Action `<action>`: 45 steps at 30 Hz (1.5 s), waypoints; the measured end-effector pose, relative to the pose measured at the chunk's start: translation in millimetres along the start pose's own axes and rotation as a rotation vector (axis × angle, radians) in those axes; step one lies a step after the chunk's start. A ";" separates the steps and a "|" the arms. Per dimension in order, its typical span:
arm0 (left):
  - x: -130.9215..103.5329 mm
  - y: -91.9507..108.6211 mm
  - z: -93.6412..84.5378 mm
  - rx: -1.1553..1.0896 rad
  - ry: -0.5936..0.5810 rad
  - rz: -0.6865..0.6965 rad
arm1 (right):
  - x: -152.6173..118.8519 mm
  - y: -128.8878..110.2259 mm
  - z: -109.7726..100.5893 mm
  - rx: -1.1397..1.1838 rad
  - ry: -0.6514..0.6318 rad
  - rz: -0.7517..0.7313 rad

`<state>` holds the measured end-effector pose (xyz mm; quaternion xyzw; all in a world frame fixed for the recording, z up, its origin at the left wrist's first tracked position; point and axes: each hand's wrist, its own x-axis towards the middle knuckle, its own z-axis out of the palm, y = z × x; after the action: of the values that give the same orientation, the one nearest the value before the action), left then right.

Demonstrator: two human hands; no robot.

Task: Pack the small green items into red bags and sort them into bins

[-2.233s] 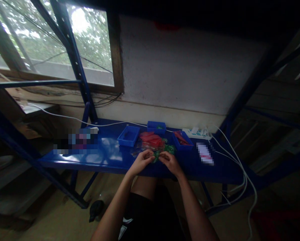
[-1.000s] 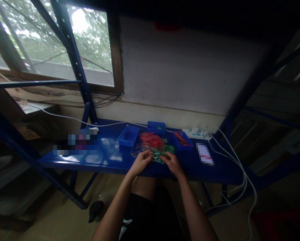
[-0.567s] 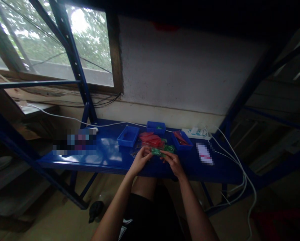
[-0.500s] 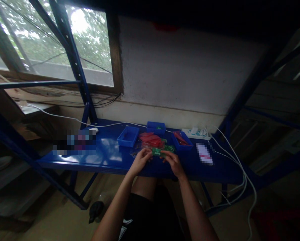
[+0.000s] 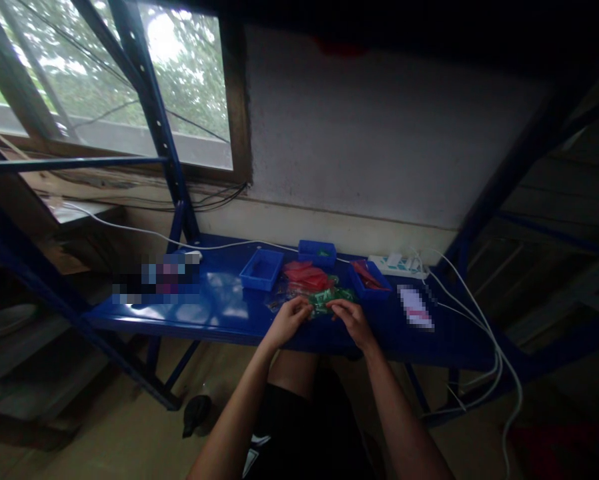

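A small green plastic packet [image 5: 320, 304] is stretched between my hands, just above the front part of the blue table. My left hand [image 5: 290, 320] is closed with thumb and fingers on its left edge. At its right edge my right hand [image 5: 352, 321] pinches with bent fingers. More green packets [image 5: 344, 293] lie right behind it, so the outlines blend. Red plastic packets [image 5: 304, 273] are heaped farther back, and clear bags with small contents [image 5: 278, 298] lie beside my left hand.
An open blue bin [image 5: 262, 285] stands left of the heap. A second blue bin [image 5: 317, 250] at the back holds something green; a third blue bin [image 5: 372, 291] on the right holds red packets. Behind it lies a white power strip [image 5: 398, 267] with cables. A white cable crosses the table's back.
The view has shifted slightly, so everything sits a little farther right. My hands are slightly farther apart around the green packet, with more green material showing between and behind them.
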<state>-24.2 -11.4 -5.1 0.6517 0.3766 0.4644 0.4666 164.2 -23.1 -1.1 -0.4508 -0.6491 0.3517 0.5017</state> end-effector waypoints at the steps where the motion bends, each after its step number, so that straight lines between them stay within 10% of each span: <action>1: 0.1 -0.4 0.2 -0.006 0.004 -0.002 | 6.2 -3.3 -3.6 -0.021 0.012 -0.005; 15: -0.2 -11.3 2.1 0.019 -0.029 0.037 | 171.2 -19.1 -2.3 0.028 -0.004 0.274; 21: -0.7 -14.3 3.2 0.017 -0.032 0.040 | 174.1 -11.3 3.0 -0.683 -0.226 0.139; 28: -0.9 -13.8 2.1 0.013 -0.033 0.027 | 158.0 -2.3 -4.4 -0.975 -0.444 0.236; 45: -1.9 -10.3 1.7 0.102 -0.049 0.050 | 141.5 8.9 -20.2 -0.935 -0.415 0.234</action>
<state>-23.7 -10.7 -15.6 0.6950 0.3720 0.4400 0.4302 173.1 112.9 43.1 -0.6169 -0.7679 0.1598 0.0652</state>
